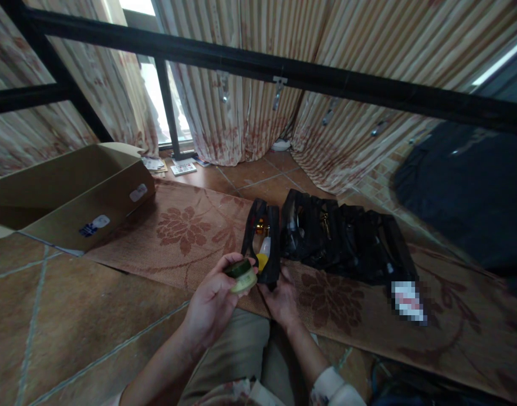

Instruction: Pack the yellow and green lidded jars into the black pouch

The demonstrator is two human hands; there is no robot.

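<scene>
The left hand (211, 301) grasps a jar (243, 282) with a dark green lid (238, 268), thumb and fingers wrapped round its side, tilted and held just beside the near end of a black bag (274, 237). The right hand (282, 299) grips that bag's near end, some of its fingers hidden behind the fabric. Through the bag's opening show a yellow thing (262, 261), a whitish tube (265, 246) and an amber piece (261, 226). To the right, just beside this bag, a row of similar black bags (347, 237) stands packed together on a patterned runner (190, 248); a pixelated white and red patch (408, 301) lies near its right end. At the runner's left end sits an open box (118, 213). Beyond are papers (184, 168) on the tiled floor (93, 304), striped curtains (241, 118) and, across the top, a black rail (241, 55).
</scene>
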